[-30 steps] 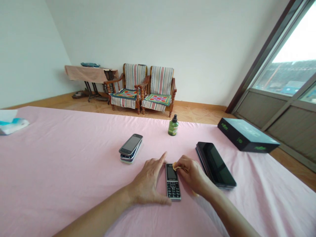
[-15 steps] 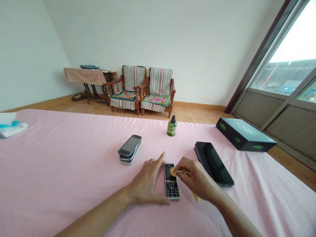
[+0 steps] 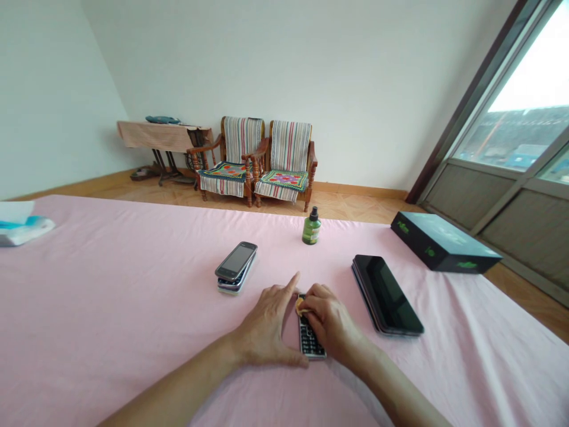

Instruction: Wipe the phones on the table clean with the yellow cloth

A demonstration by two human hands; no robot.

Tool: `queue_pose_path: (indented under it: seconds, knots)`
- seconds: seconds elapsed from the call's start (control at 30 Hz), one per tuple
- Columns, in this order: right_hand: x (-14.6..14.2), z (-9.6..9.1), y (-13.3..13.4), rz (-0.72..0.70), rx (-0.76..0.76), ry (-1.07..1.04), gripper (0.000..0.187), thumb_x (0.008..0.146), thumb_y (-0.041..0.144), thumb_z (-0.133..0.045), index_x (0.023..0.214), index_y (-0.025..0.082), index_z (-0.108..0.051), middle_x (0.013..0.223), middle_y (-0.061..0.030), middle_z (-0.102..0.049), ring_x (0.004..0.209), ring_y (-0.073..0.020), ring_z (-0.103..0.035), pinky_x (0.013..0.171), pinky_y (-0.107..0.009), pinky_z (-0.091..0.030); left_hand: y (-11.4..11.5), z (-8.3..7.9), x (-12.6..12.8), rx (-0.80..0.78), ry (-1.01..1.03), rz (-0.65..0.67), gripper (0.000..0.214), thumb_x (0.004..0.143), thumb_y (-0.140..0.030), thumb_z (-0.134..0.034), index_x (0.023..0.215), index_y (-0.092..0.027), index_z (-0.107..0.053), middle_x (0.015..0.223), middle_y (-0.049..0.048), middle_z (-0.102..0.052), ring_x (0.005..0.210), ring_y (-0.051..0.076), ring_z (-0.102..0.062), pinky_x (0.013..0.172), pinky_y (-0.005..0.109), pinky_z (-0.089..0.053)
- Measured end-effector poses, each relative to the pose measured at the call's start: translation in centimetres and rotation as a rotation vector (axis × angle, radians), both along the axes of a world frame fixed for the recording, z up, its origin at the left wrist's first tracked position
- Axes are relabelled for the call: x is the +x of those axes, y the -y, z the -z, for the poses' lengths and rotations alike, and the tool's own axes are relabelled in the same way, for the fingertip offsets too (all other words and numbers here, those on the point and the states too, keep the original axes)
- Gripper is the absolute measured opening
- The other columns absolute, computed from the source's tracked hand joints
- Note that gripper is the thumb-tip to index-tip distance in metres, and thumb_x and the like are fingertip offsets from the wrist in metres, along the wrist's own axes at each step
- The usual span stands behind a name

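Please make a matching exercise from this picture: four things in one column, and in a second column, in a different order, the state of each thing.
Things:
1. Green plastic spray bottle
2. Small yellow cloth
3. Black keypad phone
4. Flat black box with green print

States:
A. Pinched in the right hand
B. Partly covered by that hand
C. Lying near the far right edge of the pink sheet
D. Standing upright on the sheet

Right pairs: 1-D, 2-A, 3-B, 4-C

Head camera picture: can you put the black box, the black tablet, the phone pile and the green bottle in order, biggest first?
1. Black box
2. Black tablet
3. Phone pile and green bottle: these look close in size, and the bottle sits farther away, so I can't rank them.
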State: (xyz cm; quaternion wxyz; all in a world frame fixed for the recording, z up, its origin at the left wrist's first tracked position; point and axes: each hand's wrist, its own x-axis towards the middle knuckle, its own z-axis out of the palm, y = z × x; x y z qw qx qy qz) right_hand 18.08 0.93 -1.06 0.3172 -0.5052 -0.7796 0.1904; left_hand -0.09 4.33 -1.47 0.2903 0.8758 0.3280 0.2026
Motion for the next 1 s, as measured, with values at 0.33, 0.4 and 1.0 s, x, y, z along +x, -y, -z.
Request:
queue_pose_path:
  seconds: [0.33,0.4,1.0]
  knots:
    - [-1.0,-0.4,2.6,-0.008,-0.018,0.082,0.025,0.077,-0.005,-0.05,0.073,0.017,-0.061,0.084,-0.0038,-0.058,0.082,-0.0169,-0.053,0.07,-0.027,-0.04,-0.1,0.2,-0.1,0.024,0.016,0.031,0.138,0.055,-0.051,-0.086,0.151,-0.026,0.01,0.133,0.013,-0.047,0.119,0.036,-0.044,0.102,0.052,-0.032]
    - [-0.6,-0.3,2.7,0.014,-0.022,0.104,0.024,0.078,-0.004,-0.05,0.071,0.017,-0.059,0.084,-0.004,-0.059,0.082,-0.0175,-0.053,0.07,-0.028,-0.041,-0.1,0.1,-0.1,0.016,0.011,0.023,0.138,0.054,-0.052,-0.086,0.151,-0.026,0.009,0.133,0.0131,-0.047,0.118,0.036,-0.044,0.102,0.052,-0.031]
    - [0.0,-0.3,2.5,0.098,-0.038,0.001,0.019,0.085,0.005,-0.049,0.075,0.017,-0.059,0.083,-0.005,-0.056,0.077,-0.0172,-0.054,0.067,-0.027,-0.042,-0.1,0.3,0.0,0.01,-0.003,0.0,0.135,0.054,-0.052,-0.086,0.152,-0.026,0.003,0.133,0.0131,-0.046,0.119,0.036,-0.042,0.103,0.052,-0.031]
